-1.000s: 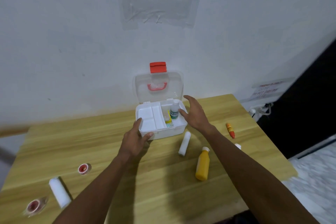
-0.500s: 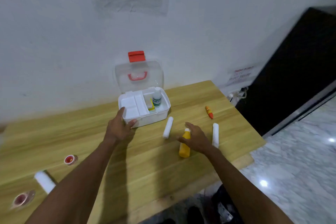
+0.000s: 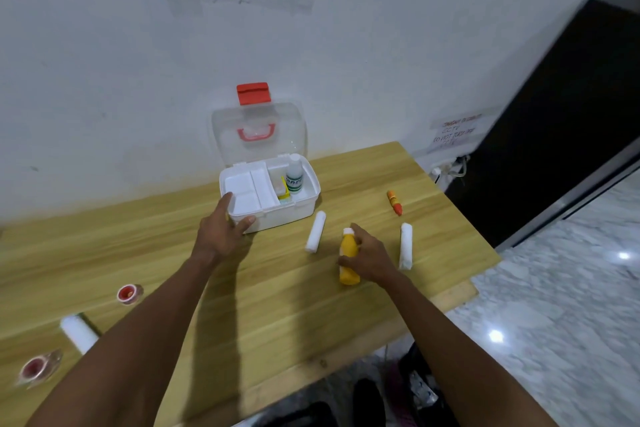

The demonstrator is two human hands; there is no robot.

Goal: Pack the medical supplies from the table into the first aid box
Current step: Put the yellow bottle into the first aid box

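Note:
The white first aid box (image 3: 304, 204) stands open at the back of the wooden table (image 3: 270, 308), its clear lid with red latch leaning on the wall. Inside, a white bottle with a green label (image 3: 295, 178) stands upright beside a small yellow item (image 3: 284, 191). My left hand (image 3: 221, 232) rests on the box's front left corner, thumb on its wall. My right hand (image 3: 369, 256) wraps around a yellow bottle (image 3: 348, 258) lying on the table. Two white gauze rolls (image 3: 316, 231) (image 3: 406, 245) lie on either side of it. A small orange tube (image 3: 394, 202) lies further back.
At the left lie another white roll (image 3: 79, 332) and two red-cored tape rolls (image 3: 129, 293) (image 3: 36, 367). The table's right edge drops to a marble floor (image 3: 561, 305). A dark panel (image 3: 568, 114) and a wall socket with cables (image 3: 448, 168) stand at the right.
My right hand left the box, moved down to the yellow bottle and closed around it. My left hand stayed on the box. The camera view swung right.

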